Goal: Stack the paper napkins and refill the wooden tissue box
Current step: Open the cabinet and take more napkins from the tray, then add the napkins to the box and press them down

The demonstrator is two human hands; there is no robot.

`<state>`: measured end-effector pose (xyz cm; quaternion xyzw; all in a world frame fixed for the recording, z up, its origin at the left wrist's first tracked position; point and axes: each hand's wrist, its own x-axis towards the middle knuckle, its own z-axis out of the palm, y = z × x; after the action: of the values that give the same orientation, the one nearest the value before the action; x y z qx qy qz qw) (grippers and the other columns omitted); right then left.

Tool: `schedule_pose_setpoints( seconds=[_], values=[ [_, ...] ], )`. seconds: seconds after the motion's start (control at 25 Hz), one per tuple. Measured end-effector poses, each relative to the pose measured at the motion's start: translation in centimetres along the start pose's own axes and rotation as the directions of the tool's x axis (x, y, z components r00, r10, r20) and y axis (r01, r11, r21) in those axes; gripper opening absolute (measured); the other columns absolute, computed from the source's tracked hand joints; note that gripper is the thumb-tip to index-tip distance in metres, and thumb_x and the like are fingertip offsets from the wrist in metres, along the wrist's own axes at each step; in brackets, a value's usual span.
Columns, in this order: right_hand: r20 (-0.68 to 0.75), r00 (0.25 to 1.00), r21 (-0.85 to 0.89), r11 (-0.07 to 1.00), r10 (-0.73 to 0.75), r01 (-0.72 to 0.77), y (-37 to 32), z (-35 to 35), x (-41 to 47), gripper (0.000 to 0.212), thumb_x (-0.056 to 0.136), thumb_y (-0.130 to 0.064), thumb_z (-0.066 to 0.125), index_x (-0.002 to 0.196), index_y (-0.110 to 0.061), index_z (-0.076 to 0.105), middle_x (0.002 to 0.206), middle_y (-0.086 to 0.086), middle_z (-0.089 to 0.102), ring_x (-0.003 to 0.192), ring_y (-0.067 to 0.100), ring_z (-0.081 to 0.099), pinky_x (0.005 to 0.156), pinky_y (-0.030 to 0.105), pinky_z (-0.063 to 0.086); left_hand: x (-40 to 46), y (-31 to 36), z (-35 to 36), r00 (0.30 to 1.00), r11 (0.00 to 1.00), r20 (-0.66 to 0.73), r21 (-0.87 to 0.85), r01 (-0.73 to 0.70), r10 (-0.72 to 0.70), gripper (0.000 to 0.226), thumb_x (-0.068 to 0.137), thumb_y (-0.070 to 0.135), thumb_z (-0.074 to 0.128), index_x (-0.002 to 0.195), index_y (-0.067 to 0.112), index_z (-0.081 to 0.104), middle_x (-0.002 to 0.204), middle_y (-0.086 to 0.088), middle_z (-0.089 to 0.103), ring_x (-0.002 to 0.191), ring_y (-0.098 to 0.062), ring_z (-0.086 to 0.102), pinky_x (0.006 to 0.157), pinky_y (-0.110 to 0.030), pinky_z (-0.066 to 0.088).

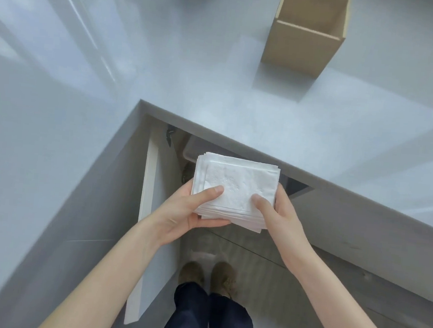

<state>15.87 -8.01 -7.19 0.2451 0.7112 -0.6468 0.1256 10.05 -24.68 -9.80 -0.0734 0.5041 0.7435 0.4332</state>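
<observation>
Both hands clasp one stack of paper napkins [234,192], held in the air on the person's side of the countertop [243,92], just short of its near edge and not resting on it. Left hand [192,209]: thumb pressed on top of the stack, fingers curled under its near-left corner. Right hand [279,215]: thumb on top, palm against the right edge, fingers hidden beneath. Grip looks firm on both sides, a pinch between thumbs and undersides.

Stack is roughly squared but not flush; several sheet edges stagger along the left side and at the near right corner.

Below the stack: an open cabinet door [145,210] under the counter's inner corner, floor and the person's shoes further down.

Beyond the stack, across the countertop and off to the right: the wooden tissue box [301,42], upright, top open, well apart from the hands. Its inside is mostly hidden from this angle; cannot tell whether it holds anything.

Judged step: stacking is about done, refilling not yet begun. Next move calls for tapping the edges flush, then carrying the stack forward and right over the box mouth, turning it to match the opening, and lowering it in without the loose edges catching the rim.
</observation>
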Motion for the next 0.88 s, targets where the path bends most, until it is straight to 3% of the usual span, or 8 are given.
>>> schedule_pose_setpoints(
  seconds=[0.2,0.44,0.6,0.8,0.88],
  values=[
    [-0.050,0.994,0.012,0.995,-0.097,0.098,-5.5,-0.8,-2.5,0.022,0.097,-0.032,0.041,0.117,-0.036,0.051,0.105,-0.025,0.060,0.092,-0.015,0.054,0.068,0.004,0.046,-2.2,4.5,2.2,0.989,0.992,0.103,0.056,-0.111,0.105,0.045,0.082,0.023,0.059,0.126,0.020,0.052,0.117,-0.004,0.066,0.106,-0.021,0.066,0.081,-0.037,0.058],
    [-0.129,0.937,-0.023,0.946,-0.323,0.323,-10.5,-1.6,-4.2,0.036,0.098,-0.025,0.040,0.134,-0.024,0.041,0.123,-0.009,0.055,0.113,0.008,0.053,0.085,0.016,0.045,-3.8,10.0,4.9,0.938,0.950,0.244,0.130,-0.284,0.247,0.052,0.081,0.027,0.060,0.130,0.017,0.049,0.128,-0.010,0.059,0.114,-0.024,0.060,0.085,-0.035,0.055],
    [-0.168,0.892,-0.065,0.908,-0.419,0.414,-12.5,-1.9,-4.4,0.032,0.098,-0.020,0.042,0.129,-0.021,0.041,0.113,-0.014,0.054,0.099,-0.005,0.054,0.072,-0.002,0.046,-3.9,12.3,6.2,0.914,0.931,0.288,0.140,-0.337,0.288,0.046,0.076,0.029,0.062,0.121,0.024,0.057,0.116,-0.002,0.064,0.110,-0.020,0.062,0.082,-0.035,0.057],
    [-0.183,0.893,-0.028,0.910,-0.411,0.413,-14.0,-3.2,-2.9,0.040,0.097,-0.018,0.043,0.136,-0.017,0.035,0.119,-0.004,0.052,0.096,-0.003,0.052,0.062,-0.005,0.045,-2.1,14.0,7.3,0.908,0.919,0.266,0.138,-0.369,0.324,0.039,0.079,0.023,0.063,0.118,0.024,0.058,0.106,0.000,0.066,0.102,-0.017,0.065,0.075,-0.033,0.059],
    [-0.166,0.912,0.041,0.921,-0.376,0.388,-14.6,-4.2,-1.6,0.043,0.096,-0.029,0.045,0.138,-0.022,0.035,0.120,-0.004,0.054,0.100,0.005,0.056,0.073,0.004,0.050,-1.0,14.7,7.8,0.912,0.916,0.255,0.160,-0.367,0.321,0.039,0.082,0.020,0.059,0.121,0.022,0.056,0.108,-0.001,0.065,0.103,-0.018,0.064,0.077,-0.035,0.059]
  ],
)
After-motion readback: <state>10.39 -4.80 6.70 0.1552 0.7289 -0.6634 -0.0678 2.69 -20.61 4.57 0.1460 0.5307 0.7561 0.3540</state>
